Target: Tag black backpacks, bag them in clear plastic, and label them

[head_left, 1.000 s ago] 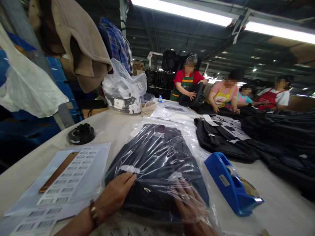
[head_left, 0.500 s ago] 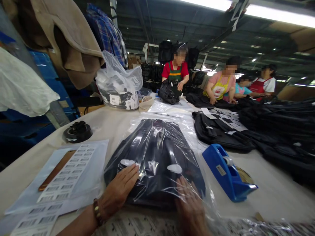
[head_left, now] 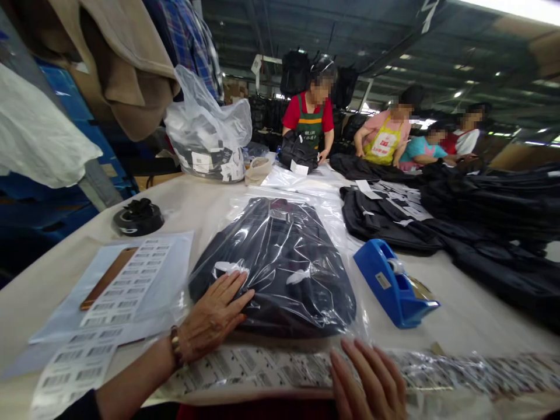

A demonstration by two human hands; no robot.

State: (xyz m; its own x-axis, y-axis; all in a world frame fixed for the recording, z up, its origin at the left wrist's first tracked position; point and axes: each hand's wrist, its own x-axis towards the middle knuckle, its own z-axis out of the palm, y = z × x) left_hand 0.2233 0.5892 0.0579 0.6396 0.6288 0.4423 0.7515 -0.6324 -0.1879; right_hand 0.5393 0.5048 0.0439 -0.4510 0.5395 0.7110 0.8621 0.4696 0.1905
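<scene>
A dark folded garment in a clear plastic bag (head_left: 280, 262) lies on the table in front of me. My left hand (head_left: 214, 318) rests flat on the bag's near left corner, fingers stretched out, a bead bracelet on the wrist. My right hand (head_left: 371, 382) lies open at the near edge, fingers extended over the bag's printed flap (head_left: 280, 367), holding nothing.
Barcode label sheets (head_left: 118, 297) lie at left, a black tape roll (head_left: 137, 219) behind them. A blue tape dispenser (head_left: 389, 286) stands right of the bag. Dark garments (head_left: 459, 233) pile at right. A bag of tags (head_left: 210, 146) sits further back. Several people work at the far end.
My right hand has come off the bagged garment and drawn back to the near flap. The left hand stays pressed on the bag. The view has tilted down.
</scene>
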